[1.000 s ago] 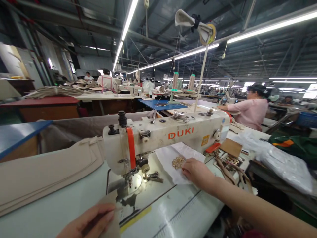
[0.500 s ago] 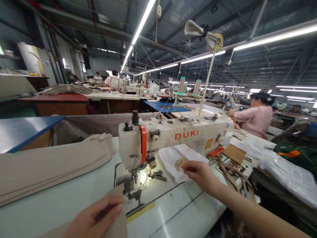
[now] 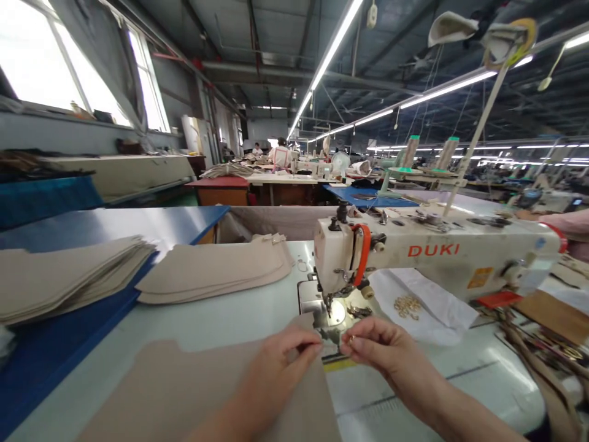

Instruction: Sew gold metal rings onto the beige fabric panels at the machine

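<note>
A white DUKI sewing machine (image 3: 432,255) stands on the pale table (image 3: 239,316). In front of its needle, my left hand (image 3: 285,356) pinches the far edge of a beige cut piece (image 3: 184,387) that lies flat toward me. My right hand (image 3: 380,347) is closed in a pinch on a small gold ring (image 3: 350,339), right next to the left fingertips. More gold rings (image 3: 407,306) lie in a small heap on white paper (image 3: 427,304) under the machine's arm.
Stacks of beige cut pieces (image 3: 216,270) lie left of the machine, with another stack (image 3: 64,276) on a blue table (image 3: 105,224). Brown straps and hardware (image 3: 534,344) clutter the right side. Thread cones (image 3: 448,153) stand behind. Other people work at far tables.
My right hand left the heap of rings and came to the needle area holding one ring. My left hand moved up along the beige piece to meet it. My view swung left.
</note>
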A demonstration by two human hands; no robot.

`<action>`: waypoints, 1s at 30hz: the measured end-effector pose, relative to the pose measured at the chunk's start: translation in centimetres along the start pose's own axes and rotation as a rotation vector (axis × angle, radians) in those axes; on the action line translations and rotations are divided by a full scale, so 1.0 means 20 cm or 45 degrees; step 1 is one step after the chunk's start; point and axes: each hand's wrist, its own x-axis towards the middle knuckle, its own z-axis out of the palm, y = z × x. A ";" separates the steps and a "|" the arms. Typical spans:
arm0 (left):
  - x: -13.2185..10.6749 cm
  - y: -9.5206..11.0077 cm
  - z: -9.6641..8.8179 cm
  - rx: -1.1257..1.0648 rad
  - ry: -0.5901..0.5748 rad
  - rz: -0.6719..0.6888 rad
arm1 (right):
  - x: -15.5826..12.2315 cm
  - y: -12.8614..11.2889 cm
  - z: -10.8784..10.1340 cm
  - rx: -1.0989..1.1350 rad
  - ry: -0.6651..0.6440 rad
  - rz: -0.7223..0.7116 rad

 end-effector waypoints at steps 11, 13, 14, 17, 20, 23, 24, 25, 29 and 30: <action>0.01 -0.01 0.00 -0.014 0.090 0.124 | 0.08 0.09 0.02 0.055 0.041 0.026; 0.01 -0.02 0.00 0.006 0.103 0.122 | 0.09 0.10 0.02 0.047 0.055 0.016; 0.01 -0.02 0.00 0.016 0.112 0.122 | 0.09 0.10 0.01 0.034 0.060 0.008; 0.01 -0.01 0.00 0.047 0.143 0.130 | 0.10 0.09 0.01 -0.046 0.072 -0.026; 0.01 0.00 0.00 0.091 0.172 0.194 | 0.11 0.07 0.01 -0.162 0.081 -0.063; 0.00 0.00 0.00 0.167 0.193 0.392 | 0.10 0.05 0.02 -0.240 0.049 -0.029; 0.00 0.00 0.01 0.201 0.196 0.470 | 0.10 0.04 0.03 -0.247 0.029 0.005; 0.00 -0.01 0.01 0.237 0.197 0.537 | 0.10 0.04 0.03 -0.242 0.011 0.046; -0.01 -0.04 0.02 0.340 0.193 0.631 | 0.09 0.03 0.05 -0.137 -0.032 0.190; -0.01 -0.04 0.02 0.353 0.192 0.626 | 0.09 0.03 0.05 -0.107 -0.038 0.207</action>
